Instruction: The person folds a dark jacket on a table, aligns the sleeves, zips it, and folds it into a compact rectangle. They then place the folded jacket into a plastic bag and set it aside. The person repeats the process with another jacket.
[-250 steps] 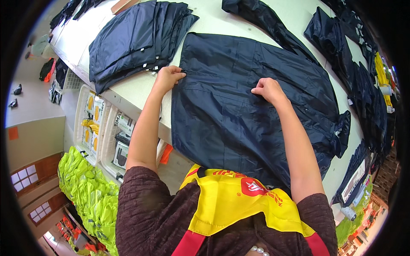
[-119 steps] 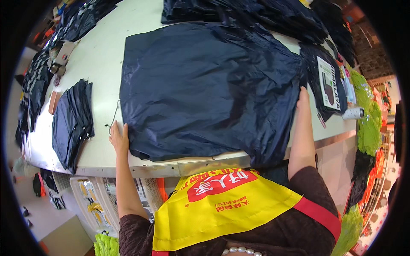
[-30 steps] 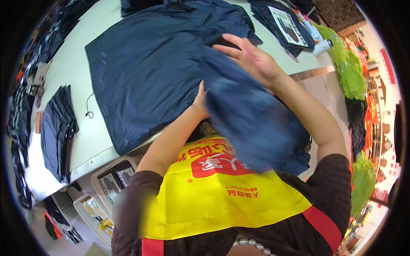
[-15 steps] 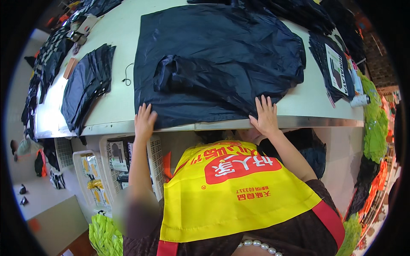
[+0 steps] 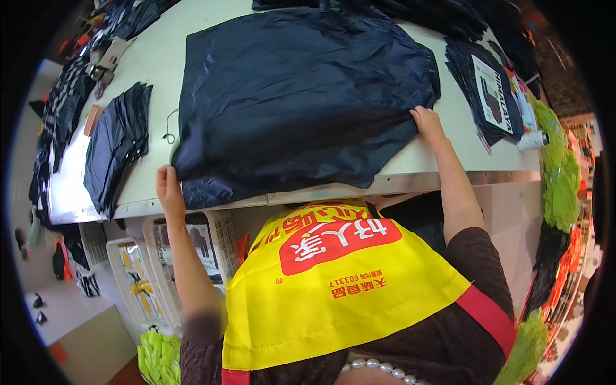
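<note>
A dark navy-black garment of thin, shiny fabric [image 5: 289,96] lies spread and wrinkled on the pale table, its near edge slightly past the table's front edge. At its near left corner, my left hand [image 5: 169,183] is closed on the fabric. My right hand [image 5: 428,123] pinches its right edge, farther from me than the left hand is. Between the two hands the fabric runs in long folds and looks a little blurred.
A stack of folded black fabric [image 5: 119,141] and a thin dark cord [image 5: 169,136] lie left. On the right are black garments with a printed white card [image 5: 493,96] and a thread spool [image 5: 534,140]. White plastic baskets [image 5: 229,240] with packets stand below the table.
Both hands have gone from lying flat at the garment's near edge to gripping it, the left farther left, the right farther right and away. The bunched fabric on top is now spread out.
</note>
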Motion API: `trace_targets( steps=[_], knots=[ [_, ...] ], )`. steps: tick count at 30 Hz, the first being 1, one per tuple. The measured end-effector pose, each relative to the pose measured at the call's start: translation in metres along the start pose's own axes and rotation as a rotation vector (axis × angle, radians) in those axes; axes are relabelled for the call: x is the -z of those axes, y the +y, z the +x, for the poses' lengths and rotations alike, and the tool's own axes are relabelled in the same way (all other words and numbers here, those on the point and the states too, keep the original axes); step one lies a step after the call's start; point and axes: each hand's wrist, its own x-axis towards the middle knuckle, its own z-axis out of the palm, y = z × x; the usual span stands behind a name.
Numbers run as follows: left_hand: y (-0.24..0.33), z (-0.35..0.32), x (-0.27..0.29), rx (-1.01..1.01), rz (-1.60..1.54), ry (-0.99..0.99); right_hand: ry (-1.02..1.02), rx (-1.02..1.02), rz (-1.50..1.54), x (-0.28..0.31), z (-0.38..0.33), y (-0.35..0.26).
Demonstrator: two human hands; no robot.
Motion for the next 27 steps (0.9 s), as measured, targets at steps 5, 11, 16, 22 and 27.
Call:
trace_targets(
  steps=[5, 11, 16, 22, 27],
  knots=[
    [-0.039, -0.052, 0.025, 0.266, 0.386, 0.008, -0.050, 0.065, -0.115, 0.000, 0.017, -0.028],
    [-0.011, 0.018, 0.042, 0.110, 0.654, -0.086, 0.089, 0.449, 0.217, 0.038, -0.033, -0.170],
    [0.009, 0.066, -0.038, -0.018, 0.902, -0.234, -0.279, 0.446, 0.055, 0.004, -0.068, -0.190],
    [-0.025, 0.087, -0.067, 0.017, 1.467, -0.608, -0.272, 0.463, 0.049, 0.001, -0.067, -0.190],
    [-0.030, 0.072, -0.055, -0.133, 1.679, -0.755, -0.231, 0.494, 0.046, -0.003, -0.068, -0.188]
  ],
)
